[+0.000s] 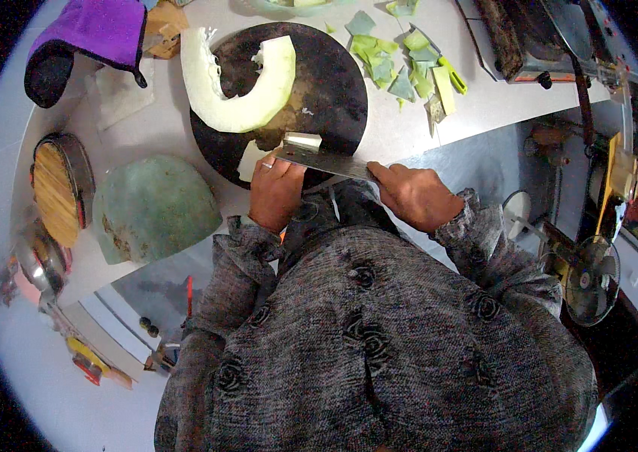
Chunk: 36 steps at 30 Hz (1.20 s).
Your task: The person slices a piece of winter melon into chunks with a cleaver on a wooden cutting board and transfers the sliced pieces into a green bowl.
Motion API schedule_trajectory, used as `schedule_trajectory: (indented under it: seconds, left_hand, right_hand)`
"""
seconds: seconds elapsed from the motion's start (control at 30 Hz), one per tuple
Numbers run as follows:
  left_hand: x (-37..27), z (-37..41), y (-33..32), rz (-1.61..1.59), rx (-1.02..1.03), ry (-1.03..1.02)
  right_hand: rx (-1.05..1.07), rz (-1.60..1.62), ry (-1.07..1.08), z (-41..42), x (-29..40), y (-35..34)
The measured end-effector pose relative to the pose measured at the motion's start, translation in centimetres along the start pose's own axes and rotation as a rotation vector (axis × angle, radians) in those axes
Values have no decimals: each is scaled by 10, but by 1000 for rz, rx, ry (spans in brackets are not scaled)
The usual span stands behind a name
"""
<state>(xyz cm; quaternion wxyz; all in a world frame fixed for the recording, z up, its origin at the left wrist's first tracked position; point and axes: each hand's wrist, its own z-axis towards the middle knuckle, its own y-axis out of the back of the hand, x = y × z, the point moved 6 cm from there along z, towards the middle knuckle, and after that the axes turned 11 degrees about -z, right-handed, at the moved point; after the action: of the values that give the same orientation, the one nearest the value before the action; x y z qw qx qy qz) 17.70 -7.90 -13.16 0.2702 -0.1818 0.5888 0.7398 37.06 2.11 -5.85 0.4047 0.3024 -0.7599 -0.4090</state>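
My right hand [412, 192] grips the handle end of a cleaver [327, 162], whose broad metal blade lies over the near part of a round dark cutting board [341, 90]. My left hand [278, 189], with a ring on one finger, presses its fingertips at the blade's far end, on or beside a pale piece of melon [249, 161]. Whatever lies under those fingers is mostly hidden. Just beyond the blade is a small cut pale piece [303, 139]. A curved, peeled slice of winter melon [240, 116] rests on the board's far left, its stringy core side facing inward.
A large unpeeled winter melon piece [155, 206] sits left of the board. Green peelings [375, 56] and a green-handled peeler [453, 75] lie to the right. A purple cloth [98, 28], a wooden-topped round item [56, 192] and a gas stove [528, 62] stand around the counter.
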Motion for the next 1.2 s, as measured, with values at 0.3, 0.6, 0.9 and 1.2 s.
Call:
schedule_trajectory:
  seconds: [0.3,0.6,0.9,1.2]
  left_hand:
    - [5,2,-2,-49,-46,76]
    - [-4,14,13,-114,-58,69]
    - [-4,12,12,-71,-6,110]
    - [-3,12,11,-57,-41,37]
  right_hand:
    - [61,35,-17,16,-9,-14]
    - [14,62,-68,40,-27,-59]
    - [73,116,-96,34,-1,-15]
    - [163,69,-143,10,16,-6]
